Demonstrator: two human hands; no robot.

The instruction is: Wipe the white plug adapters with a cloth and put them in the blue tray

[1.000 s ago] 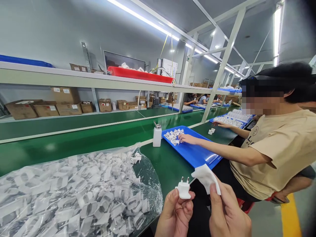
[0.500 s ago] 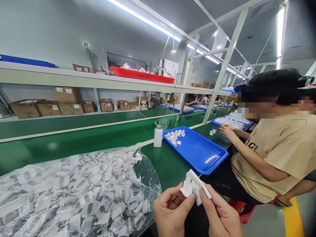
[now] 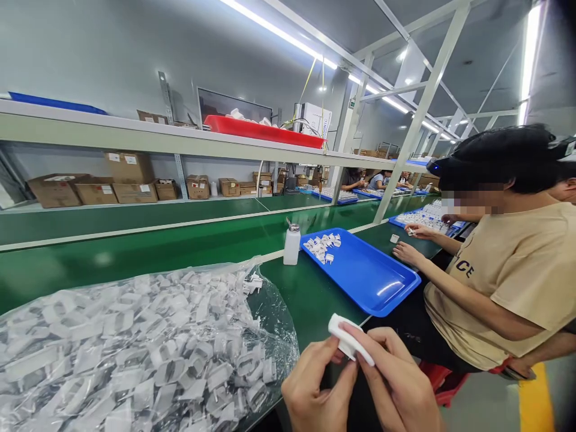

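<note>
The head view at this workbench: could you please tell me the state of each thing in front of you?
Left hand: raised, pinching a folded white cloth wipe
Right hand: raised, pinching the same wipe
Clear plastic bag of white plug adapters: full
Blue plastic tray: lying flat, small adapter pile at far end
White plastic bottle with metal top: upright

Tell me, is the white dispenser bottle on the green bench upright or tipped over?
Upright: the white dispenser bottle stands on its base on the green bench, with its metal cap on top, not lying on its side.
</note>
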